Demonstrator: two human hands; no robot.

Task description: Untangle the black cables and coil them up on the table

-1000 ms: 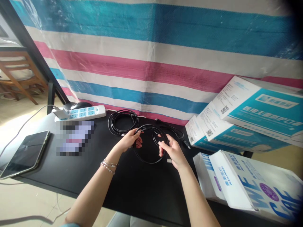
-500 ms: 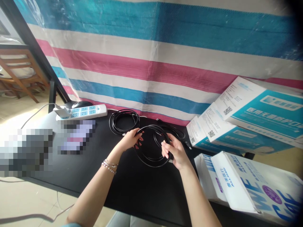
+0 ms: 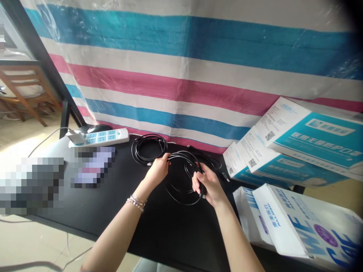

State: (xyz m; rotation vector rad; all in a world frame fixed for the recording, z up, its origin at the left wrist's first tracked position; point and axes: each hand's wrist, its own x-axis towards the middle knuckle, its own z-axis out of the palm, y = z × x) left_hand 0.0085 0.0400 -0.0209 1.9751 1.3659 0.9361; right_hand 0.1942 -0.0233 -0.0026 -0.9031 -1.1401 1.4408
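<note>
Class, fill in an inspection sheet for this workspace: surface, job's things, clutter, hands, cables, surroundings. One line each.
Surface: black table, dark and matte.
Job's things: black cable looped in coils, held over the table.
Clutter: power strip with white plug at back left; teal boxes stacked at right; white box in front of them; two blurred patches at left, cannot tell.
Hands: left hand grips the coil's left side; right hand grips its right side.
Cables: second coil lies behind the left hand; white lead runs off the table's left edge.
Surroundings: striped tarp behind; wooden chair far left.
</note>
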